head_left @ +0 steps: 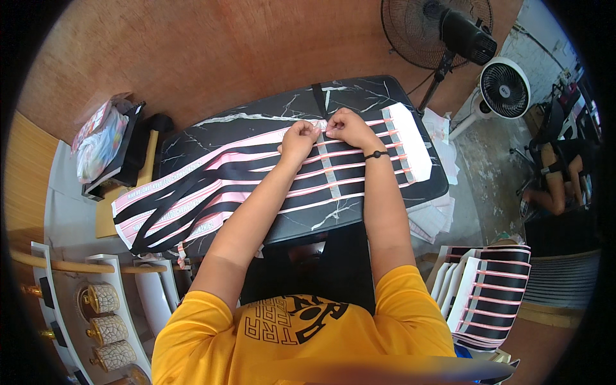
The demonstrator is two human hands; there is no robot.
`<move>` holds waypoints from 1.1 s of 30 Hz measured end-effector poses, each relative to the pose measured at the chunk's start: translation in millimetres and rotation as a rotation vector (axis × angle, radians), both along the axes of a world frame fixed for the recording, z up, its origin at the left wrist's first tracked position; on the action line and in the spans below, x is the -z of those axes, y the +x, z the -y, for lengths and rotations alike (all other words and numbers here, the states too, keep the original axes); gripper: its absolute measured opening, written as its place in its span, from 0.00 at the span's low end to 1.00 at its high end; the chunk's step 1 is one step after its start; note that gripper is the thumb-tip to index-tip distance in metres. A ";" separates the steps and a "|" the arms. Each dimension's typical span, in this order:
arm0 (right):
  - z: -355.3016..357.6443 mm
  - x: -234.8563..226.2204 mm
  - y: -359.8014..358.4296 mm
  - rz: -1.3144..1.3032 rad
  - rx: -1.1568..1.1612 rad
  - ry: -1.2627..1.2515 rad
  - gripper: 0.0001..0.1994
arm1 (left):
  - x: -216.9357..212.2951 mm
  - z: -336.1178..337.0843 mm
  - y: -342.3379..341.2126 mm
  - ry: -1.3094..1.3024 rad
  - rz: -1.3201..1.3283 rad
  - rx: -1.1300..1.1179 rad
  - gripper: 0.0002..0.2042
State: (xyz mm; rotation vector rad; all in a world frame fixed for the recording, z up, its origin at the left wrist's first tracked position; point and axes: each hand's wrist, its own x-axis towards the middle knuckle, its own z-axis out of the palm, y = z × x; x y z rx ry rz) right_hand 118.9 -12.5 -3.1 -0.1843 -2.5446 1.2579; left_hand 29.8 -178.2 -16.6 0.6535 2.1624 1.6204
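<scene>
Long pink and black ribbons (192,168) lie side by side across a black marbled table (410,192). Their right ends rest on a white board (410,142), and a grey band (330,170) crosses them in the middle. My left hand (299,141) is closed in a pinch on the far pink ribbon, where the grey band ends. Close beside it, my right hand (350,130) pinches the same spot, fingertips nearly touching the left ones. The exact bit between the fingertips is small and partly hidden. A dark bracelet circles my right wrist.
At the lower right, another board (491,292) carries pink and black ribbons. Two fans (505,88) stand at the far right. A bagged bundle (101,144) sits left of the table, near shelves with patterned jars (110,328). Another person's bent leg (548,192) shows at right.
</scene>
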 end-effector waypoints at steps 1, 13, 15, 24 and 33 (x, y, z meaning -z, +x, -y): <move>1.2 3.6 -1.9 -0.053 0.012 0.024 0.07 | 0.2 0.9 1.9 0.031 0.000 0.002 0.06; 10.6 12.0 -14.3 -0.045 0.209 0.128 0.06 | -24.9 53.1 73.8 -0.157 -0.879 0.004 0.05; 14.7 3.4 -8.4 -0.197 0.166 -0.026 0.06 | -14.8 51.9 64.3 -0.101 -0.660 -0.030 0.06; 22.7 -14.2 45.6 0.037 0.105 0.299 0.08 | 15.1 45.6 37.6 -0.002 -0.116 -0.016 0.05; 44.7 20.6 34.5 0.031 0.490 0.377 0.09 | -42.3 72.0 106.5 -0.021 -0.610 0.046 0.07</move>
